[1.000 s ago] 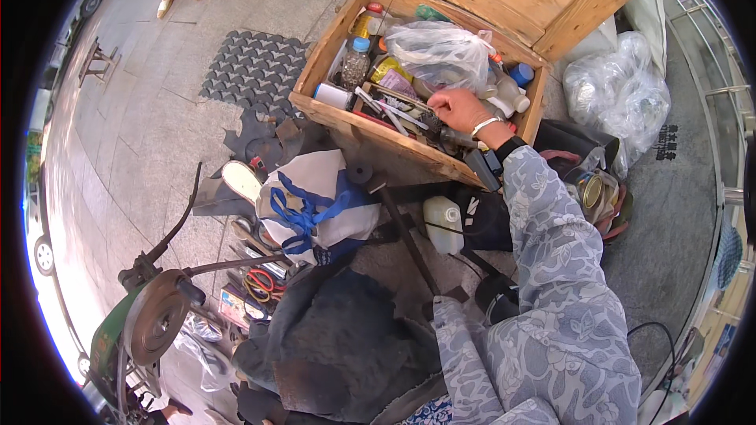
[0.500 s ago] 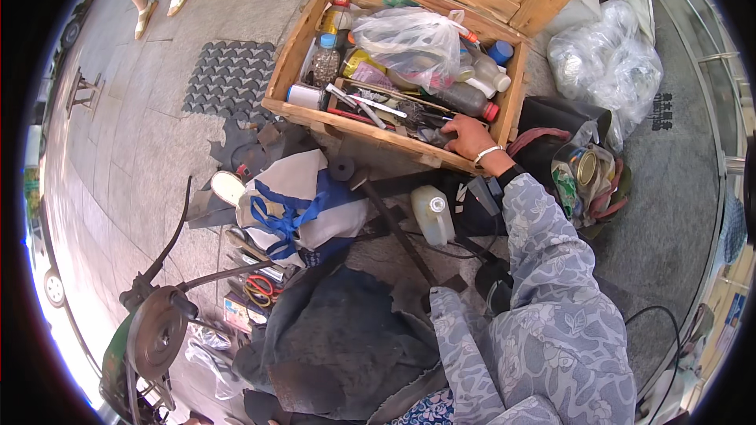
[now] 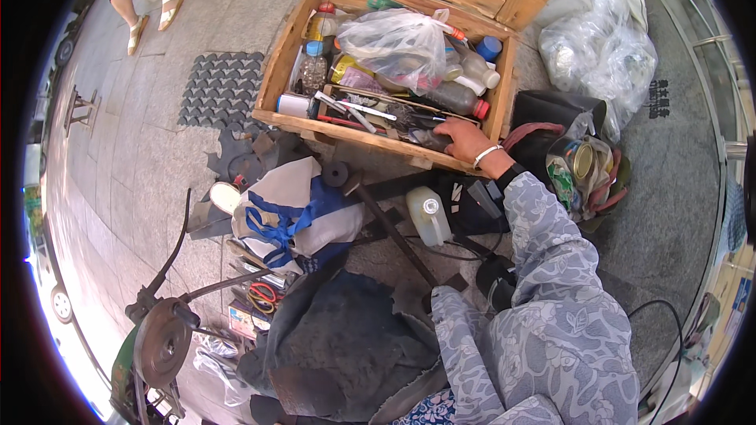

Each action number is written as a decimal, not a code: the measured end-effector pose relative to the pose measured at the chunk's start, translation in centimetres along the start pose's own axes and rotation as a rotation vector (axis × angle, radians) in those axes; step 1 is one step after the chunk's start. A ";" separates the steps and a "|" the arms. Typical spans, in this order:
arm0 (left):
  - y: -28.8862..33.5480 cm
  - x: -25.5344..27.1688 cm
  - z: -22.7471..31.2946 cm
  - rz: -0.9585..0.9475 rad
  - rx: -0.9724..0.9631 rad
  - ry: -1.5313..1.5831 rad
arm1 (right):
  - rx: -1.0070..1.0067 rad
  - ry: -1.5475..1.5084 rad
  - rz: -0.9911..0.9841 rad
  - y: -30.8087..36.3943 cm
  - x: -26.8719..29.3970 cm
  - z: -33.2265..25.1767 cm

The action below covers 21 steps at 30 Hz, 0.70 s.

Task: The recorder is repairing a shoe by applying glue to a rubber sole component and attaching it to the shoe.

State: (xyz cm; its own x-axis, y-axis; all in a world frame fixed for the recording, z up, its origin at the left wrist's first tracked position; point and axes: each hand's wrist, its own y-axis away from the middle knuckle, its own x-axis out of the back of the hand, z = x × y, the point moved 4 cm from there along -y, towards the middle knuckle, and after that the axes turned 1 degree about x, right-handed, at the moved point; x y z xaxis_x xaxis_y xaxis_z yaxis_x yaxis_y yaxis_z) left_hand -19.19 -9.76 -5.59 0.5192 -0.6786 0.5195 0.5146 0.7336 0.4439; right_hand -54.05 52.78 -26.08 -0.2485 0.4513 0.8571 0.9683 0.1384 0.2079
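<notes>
My right hand (image 3: 468, 144) reaches over the near edge of an open wooden box (image 3: 354, 133), close to its right front corner. Its fingers bend down among the small tools there, closed, and what they hold is hidden. Just left of the fingers lie a dark brush-like tangle (image 3: 402, 116) and a white-handled tool (image 3: 368, 108). A dark bottle with a red cap (image 3: 457, 99) lies behind the hand. Further back in the box are a clear plastic bag (image 3: 394, 41), a jar with a blue lid (image 3: 313, 69) and a white spool (image 3: 294, 105). My left hand is out of sight.
A dark cloth (image 3: 339, 338) covers my lap. Before the box lie a white-and-blue bag (image 3: 303, 205), a metal bar stand (image 3: 398, 236) and a translucent jug (image 3: 429, 216). A hand-wheel machine (image 3: 163, 342) stands left. A stuffed black bag (image 3: 555, 114) sits right. Someone's sandalled feet (image 3: 157, 20) show far left.
The view has shifted a little, so the box sits slightly further left and higher. My right hand stays in the box's front right corner, its fingers slightly shifted.
</notes>
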 end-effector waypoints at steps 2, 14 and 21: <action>0.5 -1.1 1.4 0.019 0.074 0.073 | 0.055 -0.038 0.098 0.3 0.9 -0.4; 0.1 -2.3 2.5 -0.087 0.075 -0.016 | -0.046 0.222 0.622 2.5 6.1 1.4; 0.6 -3.7 4.5 -0.071 -0.334 -0.699 | -0.060 0.173 0.641 3.0 6.4 1.8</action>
State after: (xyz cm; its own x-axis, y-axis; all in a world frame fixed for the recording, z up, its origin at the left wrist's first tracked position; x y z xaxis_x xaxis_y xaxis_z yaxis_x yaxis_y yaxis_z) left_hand -23.87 -6.65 -3.99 -0.0165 -0.4616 0.8869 0.7666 0.5636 0.3076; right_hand -52.82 57.63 -20.83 0.3794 0.2795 0.8820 0.9241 -0.1620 -0.3462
